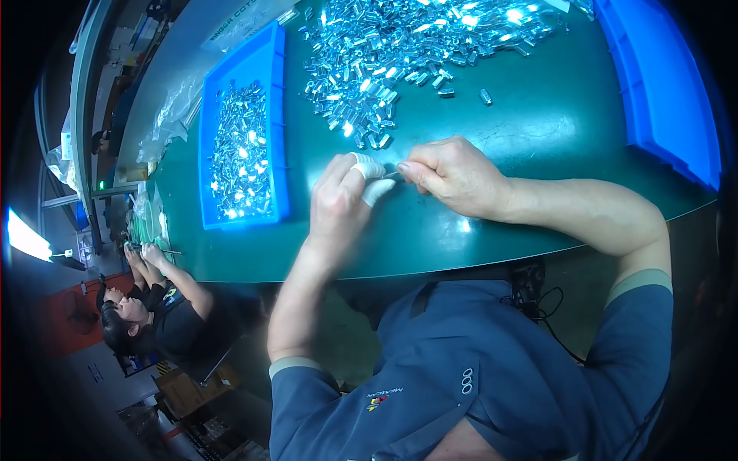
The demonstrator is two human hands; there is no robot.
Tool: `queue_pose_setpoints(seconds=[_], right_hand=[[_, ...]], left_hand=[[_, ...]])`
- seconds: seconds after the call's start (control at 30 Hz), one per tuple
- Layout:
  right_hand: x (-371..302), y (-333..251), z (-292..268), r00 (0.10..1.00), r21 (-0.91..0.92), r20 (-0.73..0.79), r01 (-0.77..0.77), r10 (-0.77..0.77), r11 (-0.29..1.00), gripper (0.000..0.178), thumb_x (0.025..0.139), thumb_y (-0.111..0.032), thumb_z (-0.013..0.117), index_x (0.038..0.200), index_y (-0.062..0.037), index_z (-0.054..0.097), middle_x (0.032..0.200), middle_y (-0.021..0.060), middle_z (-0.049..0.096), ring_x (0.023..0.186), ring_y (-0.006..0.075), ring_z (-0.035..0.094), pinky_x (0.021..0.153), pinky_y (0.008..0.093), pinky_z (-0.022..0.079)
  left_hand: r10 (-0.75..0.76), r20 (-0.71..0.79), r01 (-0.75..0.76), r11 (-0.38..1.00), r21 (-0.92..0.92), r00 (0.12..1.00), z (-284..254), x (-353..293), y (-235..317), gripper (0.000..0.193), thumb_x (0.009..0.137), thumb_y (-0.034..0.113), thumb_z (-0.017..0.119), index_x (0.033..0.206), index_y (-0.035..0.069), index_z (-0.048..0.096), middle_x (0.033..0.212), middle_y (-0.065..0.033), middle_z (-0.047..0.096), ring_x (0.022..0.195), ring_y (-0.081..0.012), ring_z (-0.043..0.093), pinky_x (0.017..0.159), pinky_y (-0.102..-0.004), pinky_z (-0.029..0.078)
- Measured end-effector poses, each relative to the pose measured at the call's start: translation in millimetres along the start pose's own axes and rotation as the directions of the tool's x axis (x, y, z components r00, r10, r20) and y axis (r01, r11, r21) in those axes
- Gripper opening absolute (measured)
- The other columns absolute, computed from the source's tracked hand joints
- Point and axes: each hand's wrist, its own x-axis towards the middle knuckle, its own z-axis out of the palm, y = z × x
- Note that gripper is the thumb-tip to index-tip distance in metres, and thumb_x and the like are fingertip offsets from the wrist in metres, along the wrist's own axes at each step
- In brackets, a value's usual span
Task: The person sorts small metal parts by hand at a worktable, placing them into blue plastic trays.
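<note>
My left hand [340,197], with white coverings on its thumb and forefinger, pinches a small metal piece [393,176] above the green table. From the right, my right hand [467,181] meets it, thumb and fingers closed at the other end of that piece. Whether a thin tool is also in the right fingers is hidden. Just beyond both hands spreads a large heap of shiny metal sleeves [350,98], short and tube-like. Two loose sleeves [486,97] lie apart at its right side.
A blue bin [280,154] holding many similar metal parts stands at the left. Another blue bin [659,84] is at the right edge. The green tabletop [538,146] curves along my front. Farther left, another person [181,307] works with both hands at the table.
</note>
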Motion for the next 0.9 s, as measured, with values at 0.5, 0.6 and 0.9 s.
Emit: queue_pose_setpoints(seconds=[0.5, 0.6, 0.9], right_hand=[[0, -7, 2, 0.999, 0.035, 0.005, -0.053, 0.053, 0.998, 0.03, 0.103, -0.023, 0.063, 0.083, -0.0026, 0.069, 0.07, 0.0132, 0.068, 0.065, 0.0303, 0.068, 0.062, 0.0422, 0.051], [0, -8, 2, 0.99, 0.18, 0.03, -0.142, 0.139, 0.973, 0.029, 0.104, -0.022, 0.062, 0.085, -0.0015, 0.069, 0.07, 0.0127, 0.068, 0.064, 0.028, 0.068, 0.062, 0.0403, 0.052], [1, -8, -5, 0.972, 0.275, 0.145, -0.22, 0.186, 0.936, 0.026, 0.108, -0.022, 0.061, 0.097, -0.0017, 0.072, 0.076, 0.0051, 0.07, 0.062, 0.0114, 0.063, 0.058, 0.0284, 0.051]], left_hand=[[-0.077, -0.074, 0.065, 0.986, -0.151, 0.994, 16, 0, 4, 0.023, 0.083, 0.008, 0.086, 0.092, 0.002, 0.066, 0.088, -0.0102, 0.07, 0.08, -0.0267, 0.067, 0.069, -0.0376, 0.053], [-0.126, -0.061, 0.112, 0.973, -0.203, 0.99, 15, -3, 3, 0.02, 0.086, 0.008, 0.084, 0.097, 0.001, 0.068, 0.091, -0.0099, 0.07, 0.085, -0.0238, 0.069, 0.071, -0.035, 0.055], [-0.275, 0.08, 0.286, 0.906, -0.312, 0.958, 1, -14, 7, 0.017, 0.093, 0.008, 0.078, 0.107, 0.0, 0.072, 0.097, -0.0102, 0.073, 0.086, -0.0187, 0.07, 0.073, -0.0303, 0.054]])
